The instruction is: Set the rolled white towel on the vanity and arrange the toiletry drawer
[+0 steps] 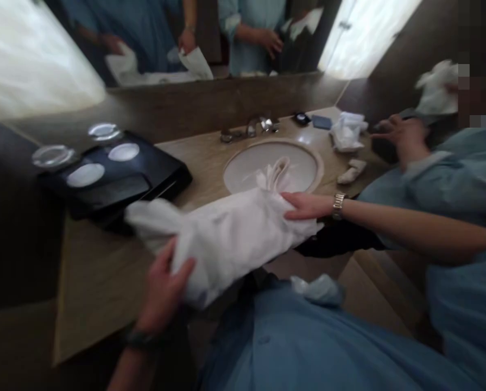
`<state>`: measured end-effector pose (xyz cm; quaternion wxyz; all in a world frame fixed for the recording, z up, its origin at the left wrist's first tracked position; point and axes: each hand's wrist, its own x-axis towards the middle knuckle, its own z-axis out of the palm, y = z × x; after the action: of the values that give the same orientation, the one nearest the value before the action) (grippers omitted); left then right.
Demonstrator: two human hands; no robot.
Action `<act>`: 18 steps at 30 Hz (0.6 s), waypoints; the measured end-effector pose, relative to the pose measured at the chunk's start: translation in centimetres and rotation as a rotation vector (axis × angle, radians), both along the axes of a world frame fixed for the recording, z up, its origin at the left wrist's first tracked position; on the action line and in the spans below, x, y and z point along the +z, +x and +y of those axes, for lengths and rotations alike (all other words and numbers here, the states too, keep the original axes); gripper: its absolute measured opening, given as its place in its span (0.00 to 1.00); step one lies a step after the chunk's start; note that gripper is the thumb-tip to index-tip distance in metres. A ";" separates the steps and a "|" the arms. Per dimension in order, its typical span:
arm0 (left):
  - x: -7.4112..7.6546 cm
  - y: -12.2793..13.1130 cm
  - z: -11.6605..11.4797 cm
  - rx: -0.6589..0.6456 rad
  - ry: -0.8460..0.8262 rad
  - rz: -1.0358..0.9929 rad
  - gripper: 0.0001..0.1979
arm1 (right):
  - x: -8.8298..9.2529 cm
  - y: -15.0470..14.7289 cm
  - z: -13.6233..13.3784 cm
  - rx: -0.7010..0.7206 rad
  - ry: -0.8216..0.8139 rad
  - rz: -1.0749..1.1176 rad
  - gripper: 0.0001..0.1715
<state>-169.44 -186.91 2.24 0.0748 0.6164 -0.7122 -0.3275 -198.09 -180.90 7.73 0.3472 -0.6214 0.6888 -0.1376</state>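
Observation:
A white cloth (238, 222) is stretched between my two hands, over the front edge of the counter. Whether it is a towel or a bag, I cannot tell. My left hand (165, 282) grips its left end, thumb on top, with a loose flap standing up beyond. At the other end my right hand (308, 205) is closed on the cloth, its fingertips partly hidden. A folded, cream-coloured piece of fabric (281, 172) sticks up at the cloth's far edge, in front of the sink (237, 168).
On the left of the counter (104, 282) stands a black tray (161, 163) with glasses and white discs. A faucet (263, 126), white packages (348, 133) and a rolled white item (352, 171) lie around the sink. A co-worker's hand (405, 133) is at the right, beside a mirror (202, 38).

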 end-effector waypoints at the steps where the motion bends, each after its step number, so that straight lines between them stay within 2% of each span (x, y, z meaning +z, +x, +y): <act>1: -0.7 1.5 1.0 -0.096 -0.033 0.046 0.21 | -1.5 2.1 -0.6 0.175 0.057 0.057 0.23; 3: -1.5 2.3 2.1 -0.270 -0.080 0.118 0.28 | -3.1 5.4 -0.7 0.433 0.114 0.269 0.22; 5: -1.7 1.9 2.5 -0.305 -0.070 0.186 0.26 | -3.4 6.8 -0.4 0.512 0.108 0.477 0.22; 7: -1.7 2.0 2.7 -0.195 -0.073 0.304 0.23 | -3.7 6.5 -0.1 0.493 -0.022 0.588 0.24; 8: -1.8 2.5 3.1 -0.112 -0.129 0.343 0.23 | -4.2 6.0 0.0 0.477 -0.117 0.607 0.24; 11: -3.7 5.2 5.8 0.265 -0.344 0.192 0.35 | -6.7 4.8 0.6 0.429 -0.335 0.591 0.29; 13: -5.7 6.7 8.1 0.550 -0.222 0.151 0.42 | -8.6 4.7 1.1 0.428 -0.359 0.561 0.32; 15: -6.8 7.4 9.4 0.730 0.002 0.336 0.42 | -9.9 5.1 1.6 0.441 -0.380 0.505 0.32; 16: -6.6 7.3 9.5 0.768 0.044 0.428 0.39 | -10.4 5.3 1.7 0.436 -0.396 0.456 0.32; 17: -5.8 6.9 9.3 0.768 0.015 0.476 0.36 | -10.7 5.5 1.8 0.409 -0.410 0.389 0.33; 18: -4.4 5.9 8.8 0.724 -0.069 0.471 0.32 | -10.8 5.5 1.7 0.358 -0.421 0.295 0.36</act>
<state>-163.54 -178.10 -2.11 0.3658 0.7321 -0.4242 -0.3877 -192.58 -179.23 -3.11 0.1259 -0.8042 0.5679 -0.1220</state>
